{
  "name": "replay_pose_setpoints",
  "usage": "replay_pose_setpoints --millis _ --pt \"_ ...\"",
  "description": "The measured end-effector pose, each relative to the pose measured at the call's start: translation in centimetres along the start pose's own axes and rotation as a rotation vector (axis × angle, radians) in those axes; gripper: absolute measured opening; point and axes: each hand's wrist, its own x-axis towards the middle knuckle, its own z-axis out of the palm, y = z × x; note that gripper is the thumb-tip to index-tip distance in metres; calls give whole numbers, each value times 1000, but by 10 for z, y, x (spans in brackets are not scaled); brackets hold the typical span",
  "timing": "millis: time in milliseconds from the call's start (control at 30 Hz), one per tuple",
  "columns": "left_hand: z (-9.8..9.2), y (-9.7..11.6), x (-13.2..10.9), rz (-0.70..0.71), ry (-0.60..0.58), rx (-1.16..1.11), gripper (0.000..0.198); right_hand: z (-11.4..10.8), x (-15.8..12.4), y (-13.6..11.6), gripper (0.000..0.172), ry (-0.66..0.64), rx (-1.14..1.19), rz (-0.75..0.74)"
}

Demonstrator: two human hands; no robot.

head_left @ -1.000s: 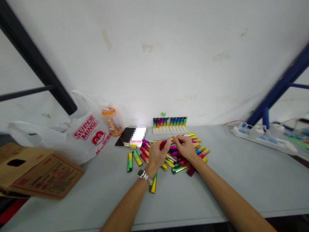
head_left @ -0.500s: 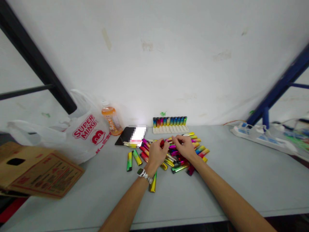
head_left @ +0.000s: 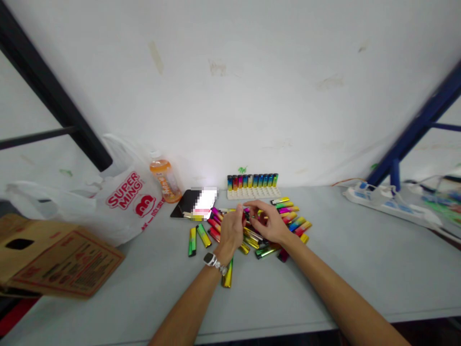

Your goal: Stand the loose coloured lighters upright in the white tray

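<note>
I see grey tabletop [head_left: 360, 250], heap of lighters [head_left: 291, 216], lighter rack [head_left: 254, 193], phone [head_left: 187, 204], orange bottle [head_left: 163, 180], plastic bag [head_left: 126, 202], cardboard box [head_left: 61, 262], power strip [head_left: 389, 204]

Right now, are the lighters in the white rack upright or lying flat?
Upright: the racked lighters stand side by side, bases in the white rack, while the loose lighters lie flat.

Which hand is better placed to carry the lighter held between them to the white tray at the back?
Probably the right hand. Both hands meet on the lighter, but the right fingers arch nearest the tray, in front of the tray's middle; the left hand sits off its left end.
</note>
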Motion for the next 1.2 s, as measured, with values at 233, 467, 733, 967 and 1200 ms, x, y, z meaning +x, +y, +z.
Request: replay_pose_setpoints --millis 233,467,733,967,1200 --pt "-2 3 1 -26 -60 -84 67 7 -1 -20 25 -71 -3 -82" --pt "-9 3 5 -55 -87 -126 65 3 10 -2 27 73 85 82" --pt "-32 -2 5 141 66 276 29 -18 77 40 33 199 -159 142" --pt "-23 -9 -4 189 -37 400 28 -6 136 65 18 27 -545 130" --pt "-23 -15 -4 137 -40 376 28 7 151 74 23 -52 -681 172"
